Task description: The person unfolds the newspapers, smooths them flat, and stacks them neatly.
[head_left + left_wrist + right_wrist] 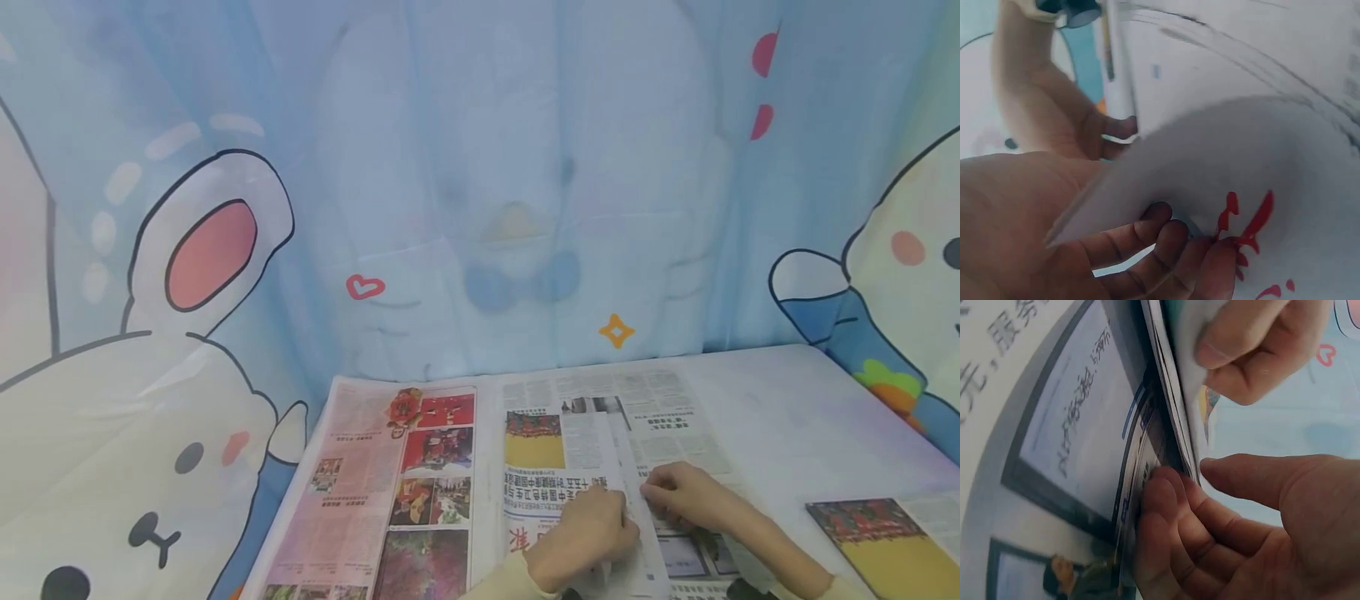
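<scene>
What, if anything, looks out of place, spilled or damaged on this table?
Nothing stands out: no spill or tear shows. The folded newspaper bows in the left wrist view, but the left hand and right hand hold it, so that looks like ordinary handling. The photo page beside it lies flat.

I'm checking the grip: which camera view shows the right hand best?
The right wrist view: there the right hand is large, thumb and fingers at the layered newspaper. The head view shows it smaller; the left wrist view, partly hidden behind the left hand.
</scene>
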{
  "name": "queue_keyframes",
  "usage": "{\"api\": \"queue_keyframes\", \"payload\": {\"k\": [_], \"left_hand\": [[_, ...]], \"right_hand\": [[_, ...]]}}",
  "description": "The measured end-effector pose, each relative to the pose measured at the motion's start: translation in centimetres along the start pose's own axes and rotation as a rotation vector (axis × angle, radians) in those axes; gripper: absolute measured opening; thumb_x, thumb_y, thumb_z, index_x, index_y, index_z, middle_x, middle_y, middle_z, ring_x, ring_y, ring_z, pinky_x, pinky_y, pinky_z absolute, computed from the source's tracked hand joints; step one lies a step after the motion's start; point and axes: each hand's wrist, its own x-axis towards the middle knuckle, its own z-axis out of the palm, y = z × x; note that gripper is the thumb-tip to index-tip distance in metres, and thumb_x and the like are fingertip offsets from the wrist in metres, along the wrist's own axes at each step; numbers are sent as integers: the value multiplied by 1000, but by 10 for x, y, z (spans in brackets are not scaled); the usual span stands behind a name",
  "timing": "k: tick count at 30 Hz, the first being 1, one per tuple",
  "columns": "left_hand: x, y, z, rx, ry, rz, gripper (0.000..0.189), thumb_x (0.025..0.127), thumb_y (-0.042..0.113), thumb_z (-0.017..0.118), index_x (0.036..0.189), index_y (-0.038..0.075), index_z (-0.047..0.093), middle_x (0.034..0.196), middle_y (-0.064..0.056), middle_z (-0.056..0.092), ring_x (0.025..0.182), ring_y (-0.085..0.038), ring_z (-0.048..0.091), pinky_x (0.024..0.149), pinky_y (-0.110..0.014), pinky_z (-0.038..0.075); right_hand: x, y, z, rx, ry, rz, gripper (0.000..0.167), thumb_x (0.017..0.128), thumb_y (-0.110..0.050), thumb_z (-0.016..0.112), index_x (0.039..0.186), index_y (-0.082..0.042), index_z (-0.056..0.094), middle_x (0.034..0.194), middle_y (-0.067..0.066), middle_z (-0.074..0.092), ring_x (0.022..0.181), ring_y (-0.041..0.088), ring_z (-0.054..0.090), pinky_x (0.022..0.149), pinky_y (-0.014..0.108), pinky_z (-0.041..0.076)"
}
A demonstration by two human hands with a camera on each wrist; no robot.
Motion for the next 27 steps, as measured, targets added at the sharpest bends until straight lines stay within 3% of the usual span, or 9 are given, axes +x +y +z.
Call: {"api": "queue_keyframes", "payload": {"k": [6,13,17,21,24,27], "left_hand": [[-5,-5,-16,-115,72,102,20,91,19,61,73,17,53,67,9,46,55,-5,43,48,-19,36],[-30,-20,-58,-264,138,210,19,100,16,56,82,15,56,68,11,45,54,0,42,47,-15,38],[-47,-41,-87,-360,158,198,14,103,22,55,92,15,60,73,11,53,56,1,47,48,-17,42],[-67,-72,-115,-406,221,174,15,104,26,54,99,14,62,86,7,61,69,0,53,60,-19,47],[-84,-96,-131,-412,269,117,16,105,30,53,100,17,61,92,6,63,78,-3,56,67,-22,48],[-100,-119,-141,-445,291,45,17,104,31,54,99,16,60,91,4,64,79,-7,59,66,-25,49]], "right_hand": [[6,-2,6,-3,29,44,18,93,-24,65,87,-8,70,69,1,62,61,15,57,57,28,48],[9,-3,6,-2,40,64,17,92,-22,64,82,-8,67,68,1,61,60,15,56,56,28,47],[8,-4,1,6,46,46,17,93,-22,63,83,-8,66,70,2,62,63,15,56,56,28,48],[10,-2,-4,-1,42,24,18,94,-22,62,85,-7,66,73,2,63,65,16,58,58,29,48],[10,1,-7,-4,40,5,19,95,-22,62,87,-5,66,74,2,63,65,16,58,57,29,48],[9,5,-10,9,38,-11,18,96,-21,61,88,-4,65,75,2,63,65,17,58,56,29,47]]}}
